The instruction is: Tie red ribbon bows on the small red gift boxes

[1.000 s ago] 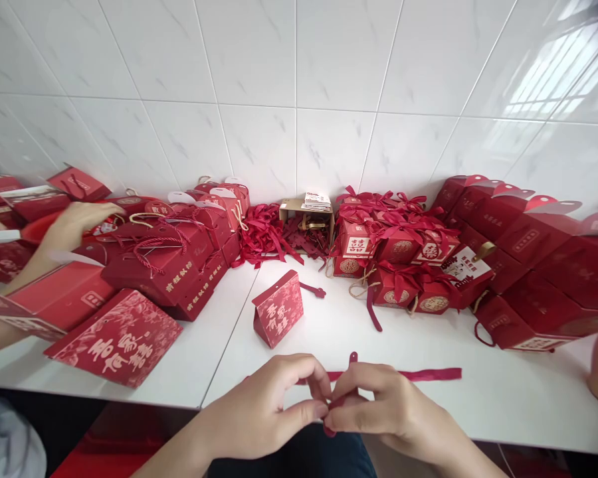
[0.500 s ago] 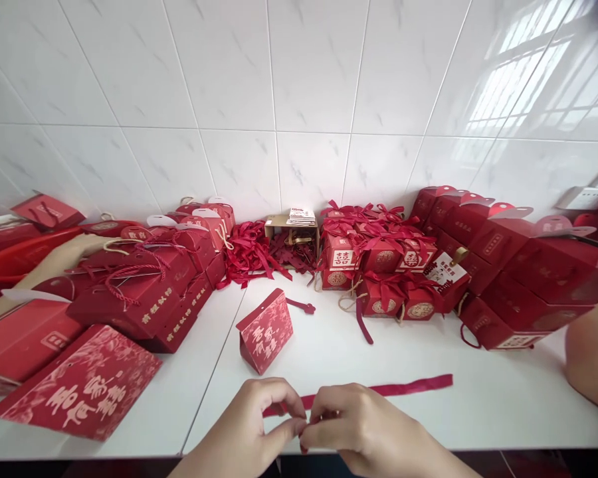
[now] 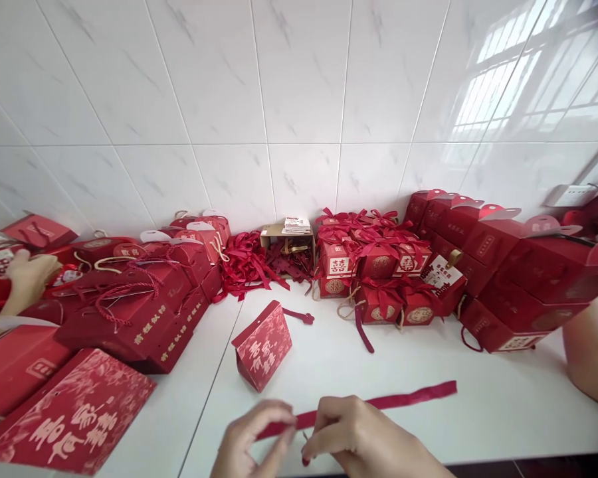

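Note:
My right hand [image 3: 351, 431] pinches a small dark red piece [image 3: 305, 458] with a thin stem or string end, just above the table's front edge. To its left, my left hand [image 3: 254, 441] has thumb and fingertips drawn together, slightly blurred; what they hold, if anything, cannot be made out. Behind both hands a flat red ribbon [image 3: 413, 398] lies across the white table, partly covered by them. A small tent-shaped red box [image 3: 265, 346] with pale characters stands beyond my left hand. Behind it lies a dark red strap with a flower-shaped end [image 3: 306, 318].
Stacked red gift boxes stand at left [image 3: 144, 318] and right [image 3: 528, 285]. Ribbon-tied boxes [image 3: 379, 259], a ribbon heap [image 3: 246, 262] and an open cardboard box [image 3: 272, 232] line the tiled wall. Another person's hand [image 3: 32, 269] reaches in at left; an arm [image 3: 585, 352] shows at right.
My left hand has drawn away leftward from my right hand; a gap now separates their fingertips. The other person's hand at left has come into view. The view has shifted slightly.

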The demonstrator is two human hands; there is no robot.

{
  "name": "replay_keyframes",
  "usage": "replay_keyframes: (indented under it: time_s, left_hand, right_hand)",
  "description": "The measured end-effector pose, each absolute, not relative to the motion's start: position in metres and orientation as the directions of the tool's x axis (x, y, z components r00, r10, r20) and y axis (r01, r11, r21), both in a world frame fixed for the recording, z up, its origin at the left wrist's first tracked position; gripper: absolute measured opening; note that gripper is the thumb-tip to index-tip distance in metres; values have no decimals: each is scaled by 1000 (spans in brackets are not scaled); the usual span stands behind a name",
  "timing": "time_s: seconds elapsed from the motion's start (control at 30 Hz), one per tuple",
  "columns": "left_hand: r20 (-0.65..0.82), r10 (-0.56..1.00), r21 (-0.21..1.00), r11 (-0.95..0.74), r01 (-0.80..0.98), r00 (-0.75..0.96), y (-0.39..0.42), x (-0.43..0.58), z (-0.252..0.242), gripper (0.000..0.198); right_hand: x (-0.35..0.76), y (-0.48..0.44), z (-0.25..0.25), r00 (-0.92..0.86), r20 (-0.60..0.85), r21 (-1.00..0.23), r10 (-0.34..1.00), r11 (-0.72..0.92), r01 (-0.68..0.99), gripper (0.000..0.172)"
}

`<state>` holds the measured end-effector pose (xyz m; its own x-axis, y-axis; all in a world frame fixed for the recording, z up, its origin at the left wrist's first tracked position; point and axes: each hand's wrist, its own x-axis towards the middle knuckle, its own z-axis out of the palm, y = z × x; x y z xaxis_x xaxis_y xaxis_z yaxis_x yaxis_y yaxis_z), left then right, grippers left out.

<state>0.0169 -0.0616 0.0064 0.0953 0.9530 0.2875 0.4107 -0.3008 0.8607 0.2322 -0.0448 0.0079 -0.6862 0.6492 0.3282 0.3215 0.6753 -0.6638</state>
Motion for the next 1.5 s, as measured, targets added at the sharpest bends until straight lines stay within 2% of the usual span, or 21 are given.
replay_keyframes:
  time_s: [0.03, 0.1, 0.13, 0.2, 0.3, 0.5, 0.6, 0.67, 0.77, 0.93, 1.23, 1.27, 1.37, 1.4, 1.5]
  left_hand:
    - [406, 914, 819, -355, 450, -19, -58, 12, 6, 10]
    - [608, 759, 709, -387, 590, -233, -45, 2, 8, 29]
    - [674, 681, 652, -366, 664, -286, -37, -3, 11, 40]
    - [704, 659, 595, -345, 726, -263, -21, -10, 17, 54]
    - [650, 723, 621, -325, 713, -236, 1, -12, 24, 58]
    - [376, 893, 859, -236, 454, -246, 24, -7, 16, 21]
    - [333, 894, 897, -202, 393, -301, 23, -5, 8, 27]
    - [313, 898, 914, -197, 354, -309, 16, -1, 9, 30]
    - [293, 929, 924, -214, 318, -226, -2, 12, 19, 27]
    - [329, 944, 910, -323, 259, 21, -31, 42, 36, 21]
    - [408, 910, 900, -414, 136, 71, -39, 55, 29, 16]
    - [424, 902, 895, -431, 113, 84, -39, 55, 27, 17]
    - [498, 861, 862, -505, 52, 105, -40, 54, 23, 18]
    - [533, 838, 842, -539, 29, 116, -40, 52, 23, 25]
    - [615, 757, 777, -630, -3, 220, -43, 48, 28, 48]
  right_hand:
    - [234, -45, 8, -657, 332, -716, 677, 634, 291, 42]
    - [237, -47, 9, -583, 349, -813, 734, 547, 201, 39]
    - [238, -48, 10, -545, 363, -851, 756, 508, 138, 36]
    - [239, -49, 11, -479, 404, -889, 780, 459, -3, 31]
    - [238, -51, 12, -442, 447, -890, 778, 436, -132, 26]
    - [231, -53, 9, -420, 422, -899, 803, 429, -82, 18]
    - [229, -48, 5, -365, 472, -875, 802, 478, -81, 14]
    - [228, -42, 4, -290, 496, -859, 819, 511, -24, 9]
    - [224, -33, 6, -200, 498, -849, 844, 522, 87, 8]
    - [215, -25, 17, -124, 528, -826, 840, 542, 153, 11]
    - [212, -31, 14, -27, 563, -810, 826, 558, 182, 14]
    - [212, -33, 14, 19, 577, -808, 817, 566, 166, 17]
    - [209, -36, 16, 82, 558, -830, 826, 554, 67, 43]
    - [209, -38, 16, 52, 541, -841, 839, 541, 24, 42]
    - [211, -42, 19, -41, 561, -826, 827, 556, -90, 17]
